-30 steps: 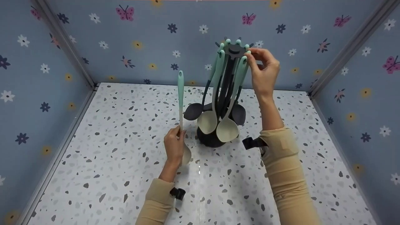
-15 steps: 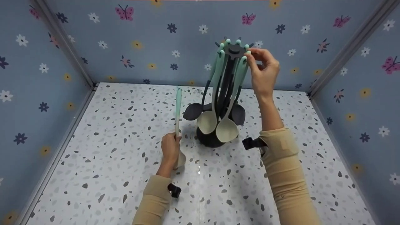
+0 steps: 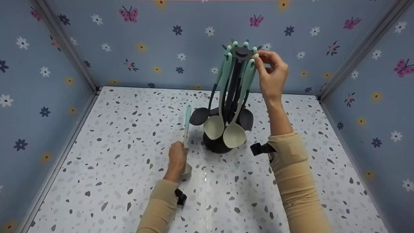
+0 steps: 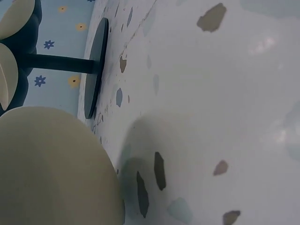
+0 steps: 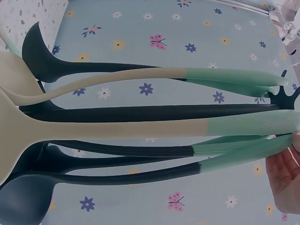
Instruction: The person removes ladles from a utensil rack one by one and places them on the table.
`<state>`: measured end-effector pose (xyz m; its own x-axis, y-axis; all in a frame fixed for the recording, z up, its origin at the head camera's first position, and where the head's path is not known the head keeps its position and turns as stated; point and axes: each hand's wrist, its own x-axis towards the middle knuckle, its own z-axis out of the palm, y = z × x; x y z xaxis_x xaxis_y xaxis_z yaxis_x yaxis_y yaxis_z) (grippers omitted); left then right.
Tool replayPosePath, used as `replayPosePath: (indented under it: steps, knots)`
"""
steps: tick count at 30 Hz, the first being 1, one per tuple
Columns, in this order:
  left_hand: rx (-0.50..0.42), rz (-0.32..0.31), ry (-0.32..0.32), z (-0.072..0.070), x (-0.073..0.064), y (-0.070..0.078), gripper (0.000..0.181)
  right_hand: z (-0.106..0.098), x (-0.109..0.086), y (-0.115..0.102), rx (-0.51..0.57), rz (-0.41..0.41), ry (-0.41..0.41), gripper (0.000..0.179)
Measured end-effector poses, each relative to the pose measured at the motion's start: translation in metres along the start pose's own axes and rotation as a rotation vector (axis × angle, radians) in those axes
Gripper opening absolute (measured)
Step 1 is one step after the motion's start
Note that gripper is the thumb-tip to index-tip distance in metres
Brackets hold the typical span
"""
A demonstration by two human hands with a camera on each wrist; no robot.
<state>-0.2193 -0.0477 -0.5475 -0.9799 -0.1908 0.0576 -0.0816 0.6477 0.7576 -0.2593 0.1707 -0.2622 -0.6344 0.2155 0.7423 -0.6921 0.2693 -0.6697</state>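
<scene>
In the head view, my left hand (image 3: pixel 177 157) grips a cream kitchen utensil (image 3: pixel 187 124) with a mint handle. Its handle points away from me, and its head, partly hidden by the hand, lies low over the tabletop. Its rounded cream head (image 4: pixel 56 164) fills the lower left of the left wrist view. My right hand (image 3: pixel 274 76) pinches the mint handle end of a dark utensil (image 5: pixel 29 199) with a rounded head, at the top of a black utensil stand (image 3: pixel 218 147). Two cream ladles (image 3: pixel 234 135) hang at the stand's front, with several dark utensils around them.
The white speckled tabletop (image 3: pixel 123 181) extends around the stand. Blue walls with flowers and butterflies enclose the back (image 3: pixel 155 48) and both sides. A small black wrist camera (image 3: pixel 258 149) sits on the right sleeve, and another (image 3: pixel 181 197) on the left.
My left hand has come slightly lower and nearer, and the cream utensil's handle has tipped down from upright towards the tabletop. The right hand and the stand have stayed in place.
</scene>
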Motion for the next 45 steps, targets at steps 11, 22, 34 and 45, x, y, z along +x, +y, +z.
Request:
replayPosePath:
  steps: [11, 22, 34, 45]
  knots:
    - [0.116, 0.009, -0.036, 0.008, -0.001, 0.002, 0.008, -0.001, 0.0, -0.003, 0.044, 0.107, -0.001, 0.01]
    - [0.223, 0.046, -0.028, 0.011, -0.001, 0.007, 0.005, 0.0, 0.0, -0.001, 0.007, 0.001, -0.005, 0.014]
    - [0.277, 0.019, -0.066, 0.012, 0.001, 0.009, 0.004, -0.002, 0.003, 0.017, 0.022, -0.007, -0.006, 0.012]
    - [0.336, -0.049, -0.111, 0.008, 0.002, 0.012, 0.015, -0.002, 0.003, 0.018, 0.034, 0.001, -0.001, 0.011]
